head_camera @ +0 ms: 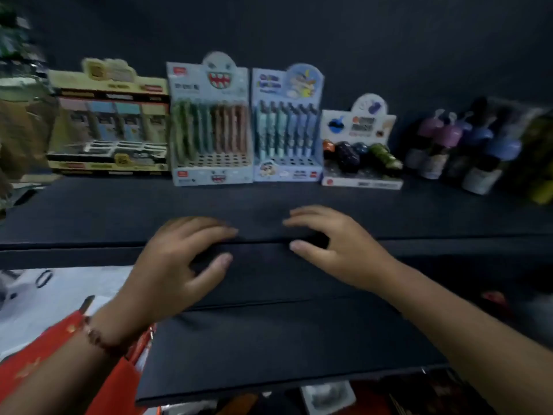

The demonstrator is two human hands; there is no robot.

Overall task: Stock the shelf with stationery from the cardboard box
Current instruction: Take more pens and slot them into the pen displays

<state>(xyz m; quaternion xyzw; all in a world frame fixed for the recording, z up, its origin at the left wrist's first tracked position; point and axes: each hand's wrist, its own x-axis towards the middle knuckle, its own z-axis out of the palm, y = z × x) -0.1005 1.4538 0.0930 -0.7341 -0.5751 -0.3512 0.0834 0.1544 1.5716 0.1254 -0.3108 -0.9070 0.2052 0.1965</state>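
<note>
Five lots of stationery are already ranged along the back of the dark shelf (89, 211), among them a pale blue pen display box with a toothy monster face (211, 124). Nothing is held: the left hand (176, 265) and right hand (338, 250) are spread with relaxed fingers over the shelf's front edge. No cardboard box can be made out, so more stocking is judged to remain.

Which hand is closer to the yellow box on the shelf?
Left. The left hand is below and right of the yellow box; the right hand is farther right, below the blue pen displays.
</note>
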